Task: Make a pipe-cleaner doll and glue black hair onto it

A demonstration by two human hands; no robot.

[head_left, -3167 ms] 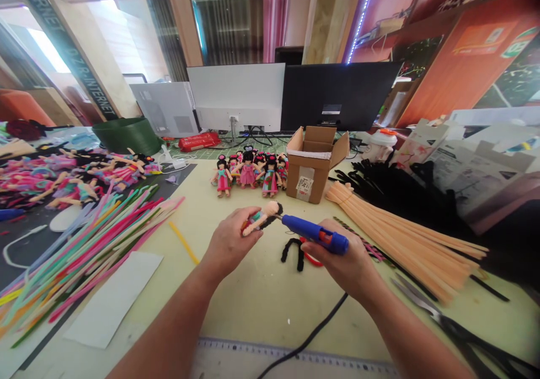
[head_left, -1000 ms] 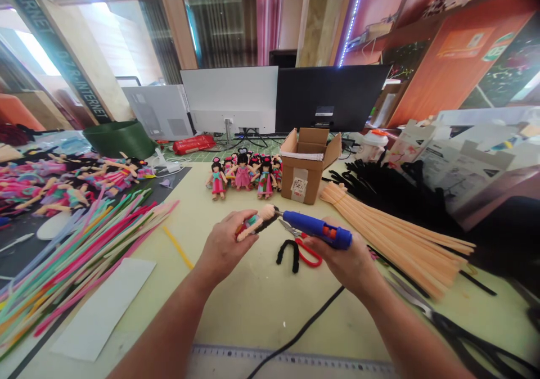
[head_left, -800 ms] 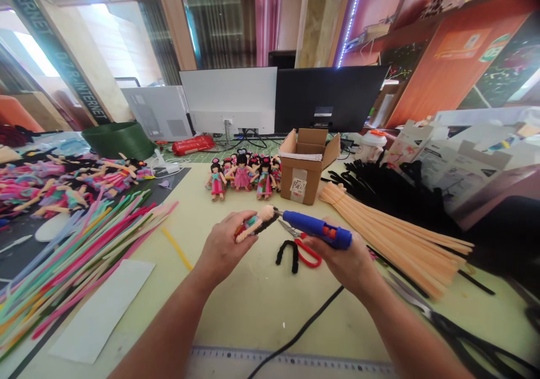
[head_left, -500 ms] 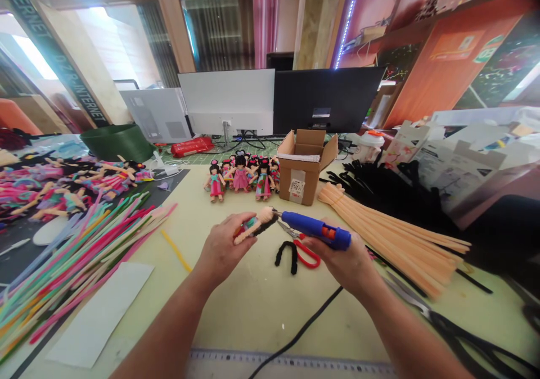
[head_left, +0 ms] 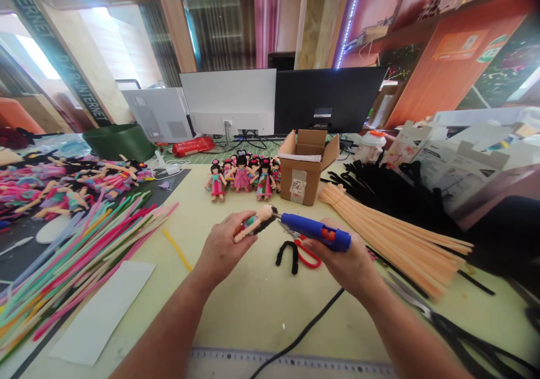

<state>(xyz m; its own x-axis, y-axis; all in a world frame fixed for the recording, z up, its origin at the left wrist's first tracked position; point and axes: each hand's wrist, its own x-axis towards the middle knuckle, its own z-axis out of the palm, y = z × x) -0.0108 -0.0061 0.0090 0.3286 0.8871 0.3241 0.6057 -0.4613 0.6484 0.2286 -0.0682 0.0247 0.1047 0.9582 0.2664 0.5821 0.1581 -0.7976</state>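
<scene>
My left hand (head_left: 225, 248) is closed around a small pipe-cleaner doll (head_left: 252, 225), its pale head and black hair sticking out to the right. In my right hand (head_left: 348, 264) is a blue glue gun (head_left: 314, 230), its nozzle pointing left at the doll's head. Whether the tip touches the hair I cannot tell. Below the gun a bent black pipe cleaner (head_left: 287, 255) lies on the table, beside red-handled scissors (head_left: 309, 255) partly hidden by the gun and hand. A dark cord (head_left: 310, 324) runs from under my right hand to the front edge.
Finished dolls (head_left: 241, 175) stand behind, next to an open cardboard box (head_left: 298, 179). Coloured pipe cleaners (head_left: 90, 255) and white paper (head_left: 105, 311) lie left. Peach pipe cleaners (head_left: 392, 235), black ones (head_left: 379, 193) and large shears (head_left: 426, 311) lie right. A ruler (head_left: 291, 362) runs along the front.
The glue gun's nozzle and the doll's head have shifted very slightly relative to each other. Both hands keep their holds, and the view has moved a little.
</scene>
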